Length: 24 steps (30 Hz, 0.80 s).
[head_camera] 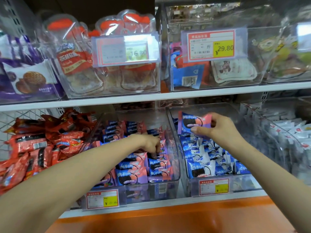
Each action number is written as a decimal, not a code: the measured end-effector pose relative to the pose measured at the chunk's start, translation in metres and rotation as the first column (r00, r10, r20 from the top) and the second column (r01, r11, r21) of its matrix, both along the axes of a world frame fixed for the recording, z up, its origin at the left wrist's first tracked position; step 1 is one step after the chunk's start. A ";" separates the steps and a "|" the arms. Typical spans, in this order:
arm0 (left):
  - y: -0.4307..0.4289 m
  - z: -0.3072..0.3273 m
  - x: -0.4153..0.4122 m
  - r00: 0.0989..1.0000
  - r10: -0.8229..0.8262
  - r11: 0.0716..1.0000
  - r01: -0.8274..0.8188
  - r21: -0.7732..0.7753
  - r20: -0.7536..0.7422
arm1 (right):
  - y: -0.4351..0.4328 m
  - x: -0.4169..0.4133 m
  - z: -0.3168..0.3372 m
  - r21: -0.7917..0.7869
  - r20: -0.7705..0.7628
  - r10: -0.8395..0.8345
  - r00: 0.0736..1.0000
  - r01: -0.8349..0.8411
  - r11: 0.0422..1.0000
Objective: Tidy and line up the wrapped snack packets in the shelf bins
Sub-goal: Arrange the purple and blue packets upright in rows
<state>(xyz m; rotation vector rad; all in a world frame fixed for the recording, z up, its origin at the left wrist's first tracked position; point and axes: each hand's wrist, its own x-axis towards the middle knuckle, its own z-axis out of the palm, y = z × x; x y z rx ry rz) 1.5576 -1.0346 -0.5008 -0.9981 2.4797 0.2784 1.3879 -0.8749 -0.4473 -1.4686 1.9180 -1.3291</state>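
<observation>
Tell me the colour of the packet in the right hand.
The packet is blue, pink and purple, seen in the head view.

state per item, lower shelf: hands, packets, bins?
left hand, fingertips down among middle bin's packets, grip unclear
right hand, pinches held packet
held packet, pink, lifted over right bin
middle bin, pink packets mostly in rows
right bin, blue packets standing, uneven
red packets, loose heap
</observation>
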 end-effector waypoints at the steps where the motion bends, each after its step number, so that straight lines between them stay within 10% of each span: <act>1: -0.001 0.000 0.001 1.000 0.017 0.999 -0.016 0.034 -0.006 | 0.001 0.002 0.000 0.004 -0.007 0.020 1.000 -0.020 1.000; 15: 0.005 0.005 0.007 0.996 -0.014 0.988 0.026 0.152 -0.084 | 0.008 0.005 0.004 0.002 0.005 0.062 0.998 -0.062 0.998; 24: -0.002 -0.007 0.010 0.983 -0.102 0.972 0.065 -0.228 -0.153 | 0.006 0.005 0.005 0.004 -0.002 0.064 0.998 -0.064 0.998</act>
